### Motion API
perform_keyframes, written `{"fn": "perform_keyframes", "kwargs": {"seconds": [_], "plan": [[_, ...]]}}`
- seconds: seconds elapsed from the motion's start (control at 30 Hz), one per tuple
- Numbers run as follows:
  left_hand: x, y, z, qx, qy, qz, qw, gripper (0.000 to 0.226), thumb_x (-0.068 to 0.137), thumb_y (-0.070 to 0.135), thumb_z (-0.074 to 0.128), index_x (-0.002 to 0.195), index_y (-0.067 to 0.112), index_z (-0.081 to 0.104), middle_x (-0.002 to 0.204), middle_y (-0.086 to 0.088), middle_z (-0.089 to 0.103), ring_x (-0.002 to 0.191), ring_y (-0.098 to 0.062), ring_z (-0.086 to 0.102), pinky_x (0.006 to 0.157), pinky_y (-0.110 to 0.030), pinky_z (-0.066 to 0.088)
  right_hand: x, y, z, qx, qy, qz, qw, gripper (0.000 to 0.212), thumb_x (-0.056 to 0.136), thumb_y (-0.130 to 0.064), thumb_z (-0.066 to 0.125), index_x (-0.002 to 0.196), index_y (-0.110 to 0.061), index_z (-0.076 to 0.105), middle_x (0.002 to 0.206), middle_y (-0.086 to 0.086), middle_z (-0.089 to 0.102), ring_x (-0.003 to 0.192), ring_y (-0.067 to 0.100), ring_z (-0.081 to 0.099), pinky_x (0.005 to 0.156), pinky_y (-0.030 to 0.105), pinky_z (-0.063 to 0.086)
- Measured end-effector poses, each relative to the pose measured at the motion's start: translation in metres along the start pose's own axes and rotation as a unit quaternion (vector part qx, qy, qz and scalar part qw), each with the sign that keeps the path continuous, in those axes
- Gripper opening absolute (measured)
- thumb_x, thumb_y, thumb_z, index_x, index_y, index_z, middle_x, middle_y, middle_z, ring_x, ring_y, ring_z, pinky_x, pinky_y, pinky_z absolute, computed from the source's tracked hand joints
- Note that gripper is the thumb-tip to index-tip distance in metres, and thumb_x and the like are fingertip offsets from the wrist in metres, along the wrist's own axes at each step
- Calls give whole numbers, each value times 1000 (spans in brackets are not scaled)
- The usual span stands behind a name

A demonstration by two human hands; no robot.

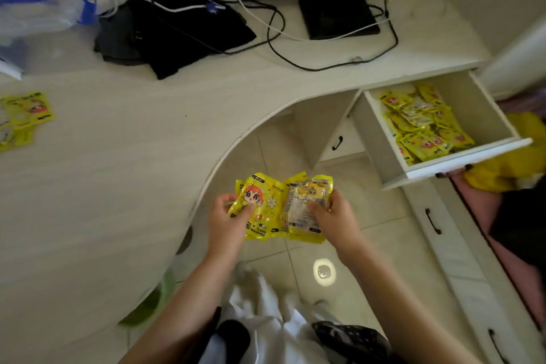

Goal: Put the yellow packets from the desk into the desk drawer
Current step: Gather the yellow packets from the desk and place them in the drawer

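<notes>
Both hands hold a bunch of yellow packets [273,204] over the floor, just off the desk's curved edge. My left hand [226,220] grips the left packet, which shows a cartoon face. My right hand [331,217] grips the right packet, turned back side up. The desk drawer [484,109] stands pulled out at the right, holding several yellow packets [422,124]. More yellow packets [22,118] lie at the far left of the desk [118,171].
A black pouch [177,35], cables and a monitor stand [336,15] sit at the back of the desk. A plastic bag [35,15] lies at the back left. Closed drawers with black handles [432,220] run below the open one. A green bin [147,304] stands under the desk.
</notes>
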State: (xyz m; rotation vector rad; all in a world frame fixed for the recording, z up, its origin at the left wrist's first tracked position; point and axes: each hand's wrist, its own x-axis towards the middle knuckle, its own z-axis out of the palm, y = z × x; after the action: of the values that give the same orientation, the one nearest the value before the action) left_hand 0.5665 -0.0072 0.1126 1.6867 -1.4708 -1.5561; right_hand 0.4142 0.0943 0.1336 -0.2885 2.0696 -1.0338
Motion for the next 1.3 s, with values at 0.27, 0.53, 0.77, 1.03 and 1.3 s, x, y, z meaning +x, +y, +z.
{"fn": "perform_keyframes", "kwargs": {"seconds": [0.27,0.53,0.77,1.03,1.3], "plan": [[-85,-18,116,33,-46,3,998,31,78,13,76,101,17,55,107,-5,64,83,-11,62,63,-20,45,-21,87,-125,55,53,35,996,22,91,-19,58,112,-15,54,109,6,66,101,24,64,89,45,54],[-140,-13,225,43,-119,9,992,30,79,8,76,96,17,53,98,-5,66,73,-10,63,52,-14,47,-29,145,-230,135,125,64,981,14,92,-18,57,105,-20,51,111,8,63,102,24,64,90,48,54],[-136,9,300,66,-162,10,985,32,76,10,78,88,25,52,101,-8,69,88,-24,68,80,-43,56,-6,157,-289,158,172,83,969,14,92,-18,56,105,-20,50,113,7,61,104,23,61,92,48,52],[-91,49,377,73,-195,10,978,30,79,15,75,90,27,50,107,-4,65,95,-20,65,81,-34,51,66,135,-344,172,189,97,962,14,94,-19,54,107,-18,50,114,6,61,104,22,61,82,37,53],[-34,101,441,88,-185,3,979,29,81,23,73,89,32,47,121,-3,59,110,-24,58,91,-38,45,149,89,-385,162,166,85,969,13,96,-19,52,108,-20,48,115,5,60,105,22,61,91,45,53]]}}
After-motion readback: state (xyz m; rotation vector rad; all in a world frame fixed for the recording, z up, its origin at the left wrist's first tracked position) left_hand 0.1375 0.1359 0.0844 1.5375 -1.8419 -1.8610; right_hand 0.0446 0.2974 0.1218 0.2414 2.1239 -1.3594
